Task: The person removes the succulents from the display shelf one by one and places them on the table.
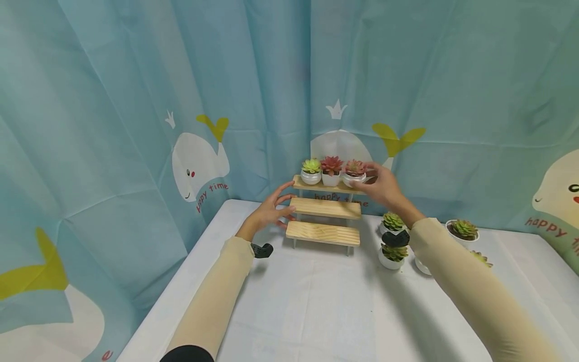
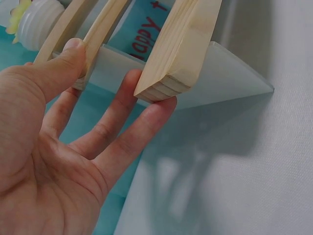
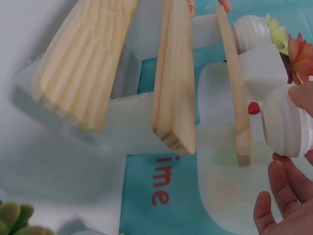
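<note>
A three-tier wooden plant stand [image 1: 323, 232] is at the back of the white-covered table. My left hand [image 1: 267, 213] is at its left side; in the left wrist view its spread fingers [image 2: 122, 142] touch the board ends. With my right hand [image 1: 382, 188] I grip a white round pot holding a pinkish-red succulent [image 1: 355, 168], at the right end of the top board. The right wrist view has the white pot [image 3: 283, 122] close over that board; whether it touches cannot be told. Left of it on that board are a red succulent [image 1: 331, 166] and a yellow-green succulent [image 1: 311, 167].
Several green succulents in white pots, such as one potted succulent [image 1: 392, 255] and another potted succulent [image 1: 462, 231], are on the table right of the stand, partly behind my right forearm. A blue whale-print curtain [image 1: 271, 100] hangs behind the table.
</note>
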Available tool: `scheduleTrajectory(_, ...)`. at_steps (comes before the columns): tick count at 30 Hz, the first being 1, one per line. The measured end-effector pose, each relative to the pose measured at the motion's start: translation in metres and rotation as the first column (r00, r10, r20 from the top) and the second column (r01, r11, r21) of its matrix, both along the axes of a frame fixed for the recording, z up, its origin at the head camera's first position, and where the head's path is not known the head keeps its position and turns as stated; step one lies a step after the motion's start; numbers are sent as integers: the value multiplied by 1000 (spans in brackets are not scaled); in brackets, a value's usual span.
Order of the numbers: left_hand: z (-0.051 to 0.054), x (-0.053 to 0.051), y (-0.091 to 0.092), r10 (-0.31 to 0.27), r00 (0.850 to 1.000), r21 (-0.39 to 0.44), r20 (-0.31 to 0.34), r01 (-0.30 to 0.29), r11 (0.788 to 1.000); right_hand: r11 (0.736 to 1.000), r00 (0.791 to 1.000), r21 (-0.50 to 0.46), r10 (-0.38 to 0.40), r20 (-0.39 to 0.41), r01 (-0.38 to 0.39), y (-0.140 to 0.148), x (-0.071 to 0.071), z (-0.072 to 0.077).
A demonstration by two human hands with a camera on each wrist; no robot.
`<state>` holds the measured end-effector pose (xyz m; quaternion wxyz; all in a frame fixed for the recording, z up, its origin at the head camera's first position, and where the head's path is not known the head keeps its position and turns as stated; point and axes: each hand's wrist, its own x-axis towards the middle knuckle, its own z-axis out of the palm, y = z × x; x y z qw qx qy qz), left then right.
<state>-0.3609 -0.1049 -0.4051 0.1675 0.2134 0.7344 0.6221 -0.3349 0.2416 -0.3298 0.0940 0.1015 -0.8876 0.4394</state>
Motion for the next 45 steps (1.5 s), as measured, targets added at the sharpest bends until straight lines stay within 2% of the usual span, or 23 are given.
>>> scheduleTrajectory(7, 0, -1, 0, -4, 1000, -8, -14, 4, 1000, 999, 999, 35, -2, -39, 4, 10, 11, 4)
scheduleTrajectory(14, -1, -1, 1, -9, 1000, -11, -17, 8, 1000, 998, 996, 64, 19, -82, -13, 19, 22, 1)
scheduleTrajectory(19, -2, -1, 1, -11, 1000, 0, -15, 11, 1000, 998, 997, 62, 33, -74, -29, 26, 34, -1)
scheduleTrajectory(33, -1, -2, 1, -6, 1000, -4, -7, 6, 1000, 990, 995, 138, 45, -85, -32, 53, 75, -11)
scheduleTrajectory(45, -1, -2, 0, -8, 1000, 3, -2, 8, 1000, 988, 996, 151, 47, -71, -36, 72, 111, -21)
